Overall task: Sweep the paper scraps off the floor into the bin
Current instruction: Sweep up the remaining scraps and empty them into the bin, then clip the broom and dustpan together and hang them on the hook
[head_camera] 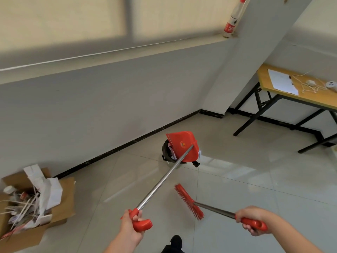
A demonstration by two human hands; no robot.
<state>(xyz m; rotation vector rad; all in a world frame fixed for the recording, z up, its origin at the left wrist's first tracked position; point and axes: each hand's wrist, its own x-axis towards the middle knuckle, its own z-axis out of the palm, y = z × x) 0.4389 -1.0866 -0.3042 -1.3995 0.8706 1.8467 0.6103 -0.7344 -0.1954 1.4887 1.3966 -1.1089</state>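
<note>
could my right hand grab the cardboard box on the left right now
Probably not. The right hand has its grip shut on the red broom, and the open brown cardboard box sits far across on the left, beyond the left hand.

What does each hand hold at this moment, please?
Left hand: fingers closed around the dustpan handle.
Right hand: fingers closed around the broom handle.

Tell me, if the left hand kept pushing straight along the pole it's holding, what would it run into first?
The left hand points up its metal pole toward the red dustpan, tipped over the bin. Nothing else shows along that line, so the dustpan and bin would likely come first, then the wall behind; depth is hard to judge.
</note>
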